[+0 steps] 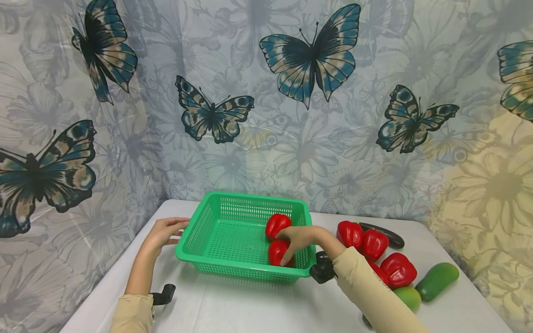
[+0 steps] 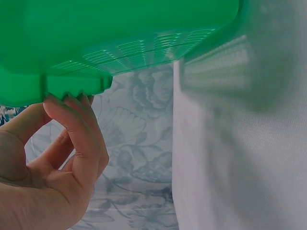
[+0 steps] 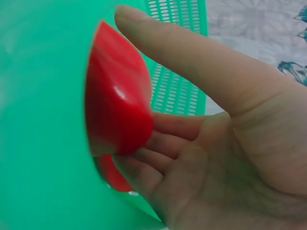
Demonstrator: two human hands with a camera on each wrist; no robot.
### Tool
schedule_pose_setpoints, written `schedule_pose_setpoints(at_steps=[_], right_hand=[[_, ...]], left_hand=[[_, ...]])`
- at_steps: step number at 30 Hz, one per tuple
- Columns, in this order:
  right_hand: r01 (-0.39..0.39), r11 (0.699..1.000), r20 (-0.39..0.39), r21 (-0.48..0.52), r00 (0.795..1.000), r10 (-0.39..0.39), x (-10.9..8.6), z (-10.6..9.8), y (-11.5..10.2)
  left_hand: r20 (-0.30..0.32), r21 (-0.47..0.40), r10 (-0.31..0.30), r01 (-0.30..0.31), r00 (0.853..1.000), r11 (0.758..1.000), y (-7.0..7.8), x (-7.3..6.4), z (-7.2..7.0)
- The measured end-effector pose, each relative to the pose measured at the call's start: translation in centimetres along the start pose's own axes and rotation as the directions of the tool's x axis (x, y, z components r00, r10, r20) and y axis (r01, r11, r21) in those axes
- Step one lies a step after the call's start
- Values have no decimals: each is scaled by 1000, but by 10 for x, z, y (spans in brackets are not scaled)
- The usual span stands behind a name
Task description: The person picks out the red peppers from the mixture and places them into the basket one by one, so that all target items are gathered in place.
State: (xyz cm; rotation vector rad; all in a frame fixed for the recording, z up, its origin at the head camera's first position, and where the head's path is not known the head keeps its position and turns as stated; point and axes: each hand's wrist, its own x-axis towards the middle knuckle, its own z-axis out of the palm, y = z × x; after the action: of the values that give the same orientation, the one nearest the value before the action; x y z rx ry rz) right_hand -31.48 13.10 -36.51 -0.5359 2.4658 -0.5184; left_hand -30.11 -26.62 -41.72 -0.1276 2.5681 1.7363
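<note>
A green plastic basket (image 1: 233, 233) stands on the white table with two red bell peppers in its right part. The far pepper (image 1: 277, 225) lies by the right wall. Over the nearer pepper (image 1: 276, 252) is my right hand (image 1: 297, 238), reaching in across the basket's right rim. In the right wrist view, the fingers lie against a pepper (image 3: 120, 96), while the straight thumb stands apart from it. My left hand (image 1: 164, 232) is at the basket's left rim. In the left wrist view its loosely bent fingers (image 2: 79, 124) touch the rim's edge with their tips.
Right of the basket lie several more red bell peppers (image 1: 397, 269), a dark eggplant (image 1: 385, 235), a green oblong fruit (image 1: 437, 280) and a lighter green one (image 1: 408, 297), partly behind my right sleeve (image 1: 370, 286). Butterfly-patterned cloth (image 1: 266, 152) hangs behind the table.
</note>
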Motion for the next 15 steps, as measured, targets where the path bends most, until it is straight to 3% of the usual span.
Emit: schedule_pose_setpoints(at_steps=[15], right_hand=[[92,992,-22,86,996,-90,-10,-7,9]], left_hand=[[0,-3,-6,6,1000,1000,0,-1,1]])
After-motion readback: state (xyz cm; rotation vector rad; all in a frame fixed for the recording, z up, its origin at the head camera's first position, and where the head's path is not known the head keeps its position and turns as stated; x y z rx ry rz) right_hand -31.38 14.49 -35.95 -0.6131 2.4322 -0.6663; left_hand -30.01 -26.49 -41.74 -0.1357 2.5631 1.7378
